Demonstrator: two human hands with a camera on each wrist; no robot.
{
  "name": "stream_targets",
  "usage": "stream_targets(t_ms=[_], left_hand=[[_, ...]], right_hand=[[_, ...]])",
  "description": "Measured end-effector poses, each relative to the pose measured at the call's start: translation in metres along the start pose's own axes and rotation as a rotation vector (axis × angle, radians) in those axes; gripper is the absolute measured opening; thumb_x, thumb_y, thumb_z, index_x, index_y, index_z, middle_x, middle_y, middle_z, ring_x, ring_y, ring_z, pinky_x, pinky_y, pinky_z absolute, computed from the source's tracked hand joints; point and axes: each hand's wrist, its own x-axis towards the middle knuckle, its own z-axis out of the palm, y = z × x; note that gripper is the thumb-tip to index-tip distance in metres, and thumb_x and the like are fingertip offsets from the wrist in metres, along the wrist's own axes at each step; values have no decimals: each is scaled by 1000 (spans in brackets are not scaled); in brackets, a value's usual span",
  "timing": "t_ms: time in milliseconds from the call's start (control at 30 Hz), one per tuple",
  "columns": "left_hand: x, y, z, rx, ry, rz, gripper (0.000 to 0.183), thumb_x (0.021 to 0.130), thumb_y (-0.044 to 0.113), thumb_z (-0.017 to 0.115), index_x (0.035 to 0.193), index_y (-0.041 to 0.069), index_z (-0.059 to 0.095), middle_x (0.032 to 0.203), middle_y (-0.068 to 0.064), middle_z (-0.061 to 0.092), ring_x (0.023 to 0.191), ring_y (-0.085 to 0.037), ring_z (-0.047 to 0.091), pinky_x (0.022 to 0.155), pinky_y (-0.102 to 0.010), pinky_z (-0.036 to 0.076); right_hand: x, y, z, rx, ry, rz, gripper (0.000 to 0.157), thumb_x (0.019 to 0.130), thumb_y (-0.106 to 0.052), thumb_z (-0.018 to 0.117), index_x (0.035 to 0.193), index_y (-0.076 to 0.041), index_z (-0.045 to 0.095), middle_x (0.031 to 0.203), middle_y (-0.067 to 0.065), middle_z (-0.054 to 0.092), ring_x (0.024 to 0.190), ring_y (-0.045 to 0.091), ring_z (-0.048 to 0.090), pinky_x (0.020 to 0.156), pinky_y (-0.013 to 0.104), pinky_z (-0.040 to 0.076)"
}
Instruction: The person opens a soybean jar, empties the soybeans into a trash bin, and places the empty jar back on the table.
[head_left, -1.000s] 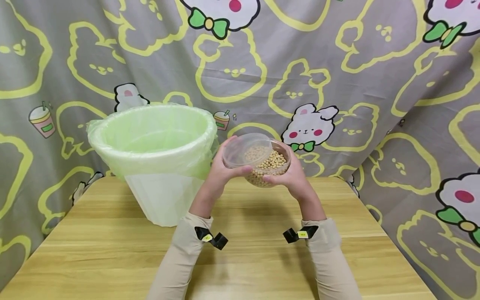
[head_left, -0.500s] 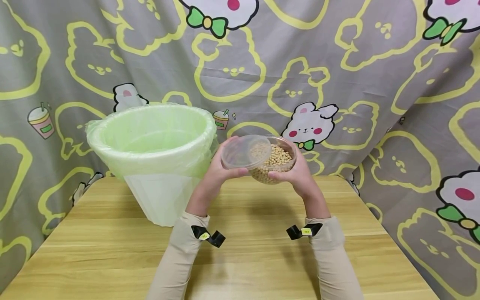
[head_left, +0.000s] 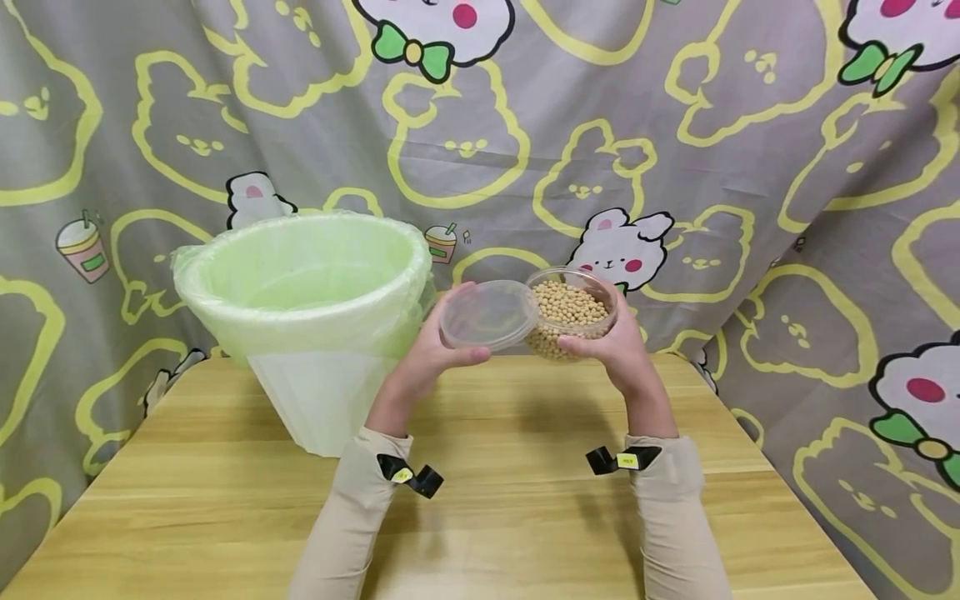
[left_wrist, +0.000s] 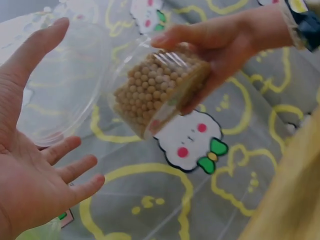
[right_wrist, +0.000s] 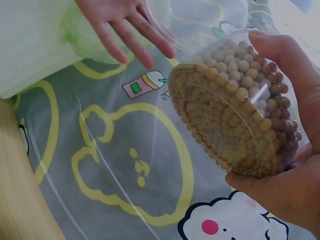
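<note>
My left hand (head_left: 426,360) pinches the edge of a round clear plastic lid (head_left: 486,315) between thumb and index finger; its other fingers extend below the lid in the left wrist view. In my right hand (head_left: 624,343) is a round clear plastic tub (left_wrist: 159,90), held by its side above the table. Small round tan beads that look like soybeans (head_left: 572,307) nearly fill the tub. It is tilted a little, its top uncovered. From the head view, the lid's right edge lies close to the tub's left rim; whether they touch I cannot tell.
A tall white bin (head_left: 300,400) lined with a light green plastic bag (head_left: 315,312) stands on the left of the wooden table (head_left: 495,517). Behind hangs a grey curtain (head_left: 480,167) with cartoon prints.
My right hand has moved right with the tub, so the lid no longer overlaps it. My left hand has shifted slightly left and down with the lid.
</note>
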Motion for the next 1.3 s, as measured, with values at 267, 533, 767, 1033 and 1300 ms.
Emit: stream_targets(t_ms=[267,533,767,1033,1300], left_hand=[[-6,-10,-4,30,-5,-61,123,61,44,98,158,17,28,155,-12,36,129,-30,49,98,-28,49],[-11,-39,-5,279,114,-223,115,67,17,95,159,17,26,156,-9,39,136,-31,46,113,-46,40],[-22,-76,-8,424,162,-280,120,63,23,98,157,12,25,158,-15,38,143,-37,41,117,-56,35],[-32,-94,-12,573,194,-301,131,58,30,100,160,8,22,159,-22,35,143,-42,42,116,-57,36],[-43,-101,-11,680,171,-349,130,57,33,100,159,6,24,151,-24,46,131,-40,53,109,-55,44]], right_hand=[[0,-2,-10,36,45,-9,96,72,18,75,154,-12,36,138,6,41,121,19,48,90,18,54],[3,-6,-11,52,34,4,96,73,17,74,154,-15,35,142,7,39,123,20,48,91,19,55],[4,-6,-7,61,17,-22,96,71,19,75,154,-13,37,142,9,40,123,21,49,91,20,55],[5,-5,-3,50,-16,-23,98,70,18,77,154,-16,39,155,23,33,125,22,49,91,21,55],[2,-3,-3,54,-19,-4,99,69,18,77,153,-16,38,149,15,36,124,21,48,92,20,55]])
